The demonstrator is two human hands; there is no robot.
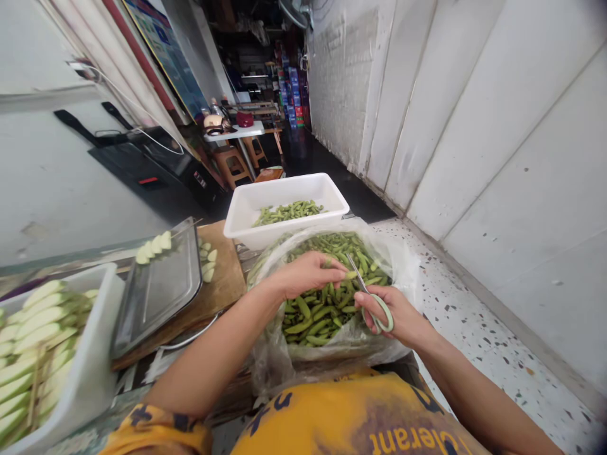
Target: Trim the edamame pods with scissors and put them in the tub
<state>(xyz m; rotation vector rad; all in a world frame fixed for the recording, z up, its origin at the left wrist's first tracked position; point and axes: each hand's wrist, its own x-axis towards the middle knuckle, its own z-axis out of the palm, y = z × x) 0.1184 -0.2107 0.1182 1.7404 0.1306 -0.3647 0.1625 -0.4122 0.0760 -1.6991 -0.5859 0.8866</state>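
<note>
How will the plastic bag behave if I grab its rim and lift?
The bag will probably sag and fold, since its plastic looks thin and creased. It's likely heavy for something so flimsy, holding a big pile of pods. They lie loose under a wide-open mouth, so tilting may spill some.

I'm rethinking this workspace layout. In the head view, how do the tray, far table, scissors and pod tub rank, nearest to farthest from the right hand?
1. Scissors: held in the right hand.
2. Pod tub: ahead and leftward, beyond the bag.
3. Tray: well off to the left.
4. Far table: ahead, in the background.
</note>
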